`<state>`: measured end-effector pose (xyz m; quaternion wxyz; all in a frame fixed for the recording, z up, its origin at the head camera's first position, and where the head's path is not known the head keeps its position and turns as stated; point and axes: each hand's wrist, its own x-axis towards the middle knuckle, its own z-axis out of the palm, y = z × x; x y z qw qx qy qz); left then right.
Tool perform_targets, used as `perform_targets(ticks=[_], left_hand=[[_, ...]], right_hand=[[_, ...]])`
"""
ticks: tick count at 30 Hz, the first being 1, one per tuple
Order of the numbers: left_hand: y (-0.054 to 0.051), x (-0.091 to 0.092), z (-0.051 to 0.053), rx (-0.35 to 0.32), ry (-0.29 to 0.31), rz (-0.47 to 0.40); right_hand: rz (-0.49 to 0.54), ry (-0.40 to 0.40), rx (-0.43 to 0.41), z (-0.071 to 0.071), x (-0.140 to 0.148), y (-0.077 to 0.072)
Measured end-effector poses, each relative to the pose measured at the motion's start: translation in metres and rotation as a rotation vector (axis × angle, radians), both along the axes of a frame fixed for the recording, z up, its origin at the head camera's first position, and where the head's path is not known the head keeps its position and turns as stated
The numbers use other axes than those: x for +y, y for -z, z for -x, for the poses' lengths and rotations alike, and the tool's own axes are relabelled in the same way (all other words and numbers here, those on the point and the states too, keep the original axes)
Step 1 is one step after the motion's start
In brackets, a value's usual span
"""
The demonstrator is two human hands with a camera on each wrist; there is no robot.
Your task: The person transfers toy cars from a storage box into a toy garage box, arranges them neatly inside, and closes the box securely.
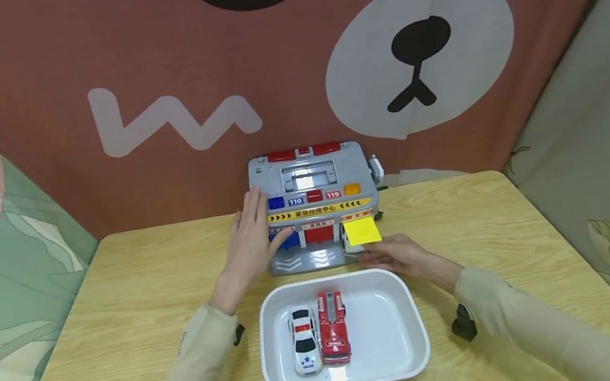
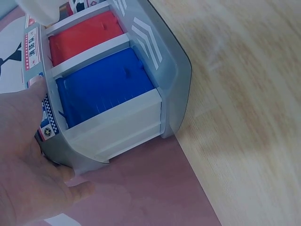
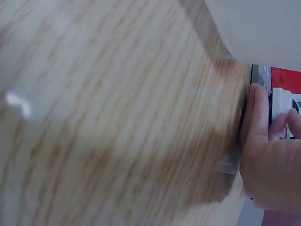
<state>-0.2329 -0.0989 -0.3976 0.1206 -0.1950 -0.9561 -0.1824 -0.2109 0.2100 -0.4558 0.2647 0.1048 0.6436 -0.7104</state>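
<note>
A grey toy garage (image 1: pixel 323 257) stands at the back of the table, with a blue door (image 2: pixel 106 87), a red door (image 2: pixel 87 37) and a raised yellow door (image 1: pixel 362 231). My left hand (image 1: pixel 248 241) lies along the garage's left side, fingers stretched toward its top. Beneath the yellow door, my right hand (image 1: pixel 399 257) holds a small white toy vehicle (image 3: pixel 282 103) by its rear at the bay. The yellow door hides most of that vehicle in the head view; the right wrist view shows fingertips against it.
In front of the garage sits a white tray (image 1: pixel 395 375) holding a white police car (image 1: pixel 305 344) and a red fire truck (image 1: pixel 333 332). A curtain (image 1: pixel 187 184) with a bear print hangs behind the wooden table (image 1: pixel 147 300). A white part (image 1: pixel 377 169) juts from the garage's right side.
</note>
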Motion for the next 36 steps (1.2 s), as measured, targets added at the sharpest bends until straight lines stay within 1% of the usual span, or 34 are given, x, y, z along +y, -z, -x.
perform_targets(ticks=[3, 5, 7, 10, 14, 16, 18, 20, 26, 32, 36], left_hand=[[0.000, 0.000, 0.000, 0.006, 0.002, 0.000], [0.000, 0.001, 0.000, 0.008, 0.000, 0.000], [0.000, 0.001, 0.000, 0.005, 0.001, -0.002], [-0.001, 0.001, 0.000, 0.000, 0.001, -0.004], [-0.001, 0.001, 0.000, 0.006, 0.005, 0.000], [-0.001, 0.001, 0.000, 0.010, 0.005, 0.002], [0.000, 0.001, 0.000, 0.012, 0.004, 0.006], [0.000, 0.001, 0.000, 0.012, 0.001, 0.004], [0.001, 0.002, 0.001, 0.011, -0.001, 0.004], [0.001, 0.002, 0.001, 0.007, 0.001, 0.009], [0.001, 0.002, 0.000, 0.003, -0.004, 0.007]], right_hand=[[-0.016, -0.015, 0.006, 0.000, 0.001, -0.001], [-0.002, -0.040, 0.012, 0.000, 0.003, -0.001], [0.021, -0.085, 0.010, 0.000, 0.007, -0.001], [0.093, -0.210, -0.002, 0.003, 0.017, -0.003], [0.167, -0.387, -0.047, 0.009, 0.031, -0.012], [0.184, -0.449, -0.059, 0.013, 0.036, -0.017], [0.188, -0.486, -0.063, 0.017, 0.038, -0.022], [0.182, -0.494, -0.066, 0.019, 0.038, -0.024], [0.132, -0.463, -0.061, 0.023, 0.033, -0.029], [0.112, -0.451, -0.098, 0.026, 0.038, -0.034], [0.050, -0.416, -0.117, 0.028, 0.038, -0.038]])
